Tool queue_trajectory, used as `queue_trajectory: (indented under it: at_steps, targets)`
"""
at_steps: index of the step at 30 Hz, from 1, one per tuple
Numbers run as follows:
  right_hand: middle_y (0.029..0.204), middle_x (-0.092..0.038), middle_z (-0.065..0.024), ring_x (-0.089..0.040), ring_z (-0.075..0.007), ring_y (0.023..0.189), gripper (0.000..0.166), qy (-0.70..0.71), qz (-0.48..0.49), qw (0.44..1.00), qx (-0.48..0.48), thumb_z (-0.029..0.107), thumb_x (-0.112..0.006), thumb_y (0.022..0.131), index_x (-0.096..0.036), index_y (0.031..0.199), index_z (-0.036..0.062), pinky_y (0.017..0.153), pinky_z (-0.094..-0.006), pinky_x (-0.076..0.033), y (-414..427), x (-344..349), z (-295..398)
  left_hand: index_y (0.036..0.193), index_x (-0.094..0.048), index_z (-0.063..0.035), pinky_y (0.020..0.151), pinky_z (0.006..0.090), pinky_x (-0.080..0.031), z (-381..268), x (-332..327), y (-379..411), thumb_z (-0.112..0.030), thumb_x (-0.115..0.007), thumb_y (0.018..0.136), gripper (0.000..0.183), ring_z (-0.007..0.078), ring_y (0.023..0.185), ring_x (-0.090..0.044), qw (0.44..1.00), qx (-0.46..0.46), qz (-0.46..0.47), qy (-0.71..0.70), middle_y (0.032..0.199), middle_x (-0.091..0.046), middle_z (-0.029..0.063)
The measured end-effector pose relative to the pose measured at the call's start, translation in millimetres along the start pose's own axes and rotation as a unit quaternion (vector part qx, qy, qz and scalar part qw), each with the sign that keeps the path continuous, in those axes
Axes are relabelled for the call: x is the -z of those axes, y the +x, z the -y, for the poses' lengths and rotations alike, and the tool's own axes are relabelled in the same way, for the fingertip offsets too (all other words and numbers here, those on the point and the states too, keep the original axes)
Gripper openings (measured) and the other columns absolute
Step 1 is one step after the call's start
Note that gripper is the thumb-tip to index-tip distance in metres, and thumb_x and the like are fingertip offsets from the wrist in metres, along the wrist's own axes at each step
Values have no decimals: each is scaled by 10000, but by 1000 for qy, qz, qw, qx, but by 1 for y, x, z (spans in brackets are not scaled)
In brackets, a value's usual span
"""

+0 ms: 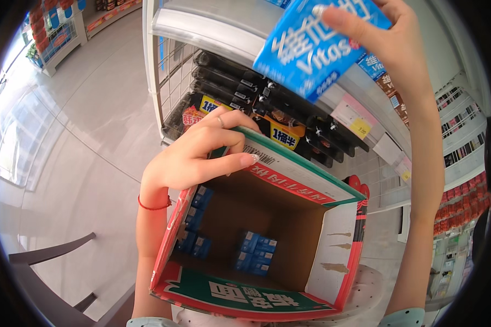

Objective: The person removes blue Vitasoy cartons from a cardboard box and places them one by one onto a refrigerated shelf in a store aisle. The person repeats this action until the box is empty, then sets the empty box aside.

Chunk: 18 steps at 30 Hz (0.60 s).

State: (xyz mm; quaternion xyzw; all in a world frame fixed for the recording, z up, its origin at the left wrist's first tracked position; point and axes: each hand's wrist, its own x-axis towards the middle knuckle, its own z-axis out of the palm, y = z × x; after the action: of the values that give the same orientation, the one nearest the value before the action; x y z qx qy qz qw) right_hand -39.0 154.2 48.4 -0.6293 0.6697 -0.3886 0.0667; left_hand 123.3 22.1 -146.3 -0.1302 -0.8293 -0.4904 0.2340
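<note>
My right hand grips a blue Vitasoy drink carton, slightly blurred, in front of the upper shelf. My left hand holds the far left rim of an open cardboard box, thumb inside and fingers over the edge. The box is red, green and white outside and brown inside. Several small blue cartons stand grouped on its bottom, and more blue cartons are along its left wall. Other blue cartons sit on the shelf beyond my right hand, partly hidden by it.
A white metal shelf with price tags rises ahead. Black packaged food trays are stacked on the level below. Brown cartons stand farther right. Dark curved legs of some object are at lower left, on the tiled floor.
</note>
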Motion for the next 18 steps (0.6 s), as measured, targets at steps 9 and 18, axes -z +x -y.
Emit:
queue_trajectory:
  at_steps: [9, 18]
  targets:
    - [1000, -717, -91, -670, -115, 849, 467, -44, -89, 991, 87, 208, -816, 821, -666, 1187, -40, 726, -241, -535, 37, 29, -31, 657, -601, -15, 975, 376, -359, -4, 3, 0, -211, -640, 903, 317, 288, 1043, -483, 1000, 23, 11, 1, 1198, -600, 118]
    - [1050, -698, -177, -669, -274, 984, 604, -231, -118, 965, 28, 358, -817, 778, -632, 1188, -46, 877, -366, -517, 67, 39, -100, 654, -593, -5, 971, 386, -358, -5, 1, -1, -205, -624, 910, 327, 291, 1048, -487, 1000, 16, 12, 15, 1206, -599, 132]
